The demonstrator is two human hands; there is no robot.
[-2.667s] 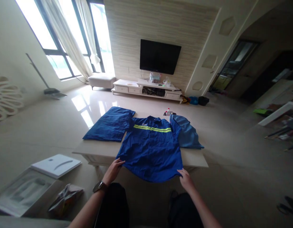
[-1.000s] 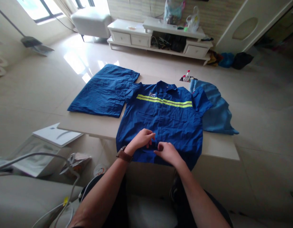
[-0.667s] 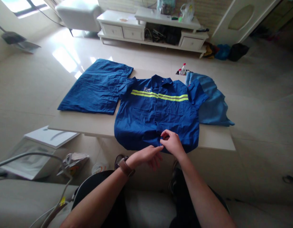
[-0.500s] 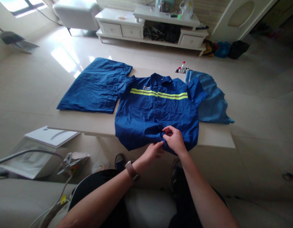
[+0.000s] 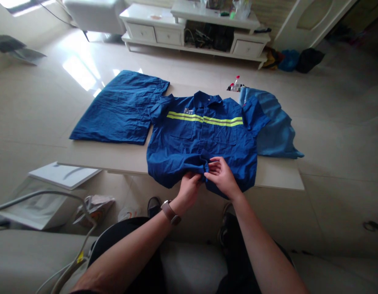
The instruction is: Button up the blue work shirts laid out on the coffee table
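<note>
A dark blue work shirt (image 5: pixel 176 143) with a yellow reflective stripe lies front up across the table, its collar away from me and its lower edge hanging over the near side. My left hand (image 5: pixel 189 188) is closed on the shirt's hem near the middle, fingertips partly hidden by cloth. Just to the right, my right hand (image 5: pixel 222 175) pinches the front edge between thumb and fingers. The cloth bunches up between the two hands.
Folded blue cloth (image 5: pixel 121 108) lies on the table (image 5: pixel 281 175) at the left, lighter blue cloth (image 5: pixel 273 126) at the right. Small red-capped bottles (image 5: pixel 237 83) stand behind. A white cabinet (image 5: pixel 152 34) is farther back; a white box (image 5: pixel 63 175) sits at lower left.
My left hand has moved up and left onto the hem and closed on it. My right hand has shifted slightly left, and the cloth between them is lifted and bunched more.
</note>
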